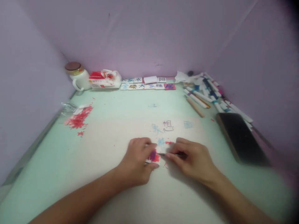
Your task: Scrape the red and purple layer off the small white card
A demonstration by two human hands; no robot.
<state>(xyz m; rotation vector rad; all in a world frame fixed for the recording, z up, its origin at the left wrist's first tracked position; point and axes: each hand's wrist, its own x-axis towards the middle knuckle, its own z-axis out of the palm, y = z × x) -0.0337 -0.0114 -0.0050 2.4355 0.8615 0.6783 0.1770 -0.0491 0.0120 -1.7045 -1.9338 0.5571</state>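
Note:
My left hand point(137, 161) is curled on the pale green table point(112, 130), its thumb and fingers pinching a small white block with a red and purple face point(154, 156). My right hand point(193, 161) is closed round a thin dark tool point(174, 154) whose tip rests against that block. Tiny red shavings lie round the block. Blue and purple characters point(167, 127) are drawn on the table just beyond my hands.
A dark phone point(240, 138) lies at the right. Several marker pens and pencils point(207, 93) are heaped at the back right. Carved character tiles point(149, 84), a tissue pack point(105, 80) and a lidded white mug point(78, 77) line the back wall. Red shavings point(78, 119) lie left.

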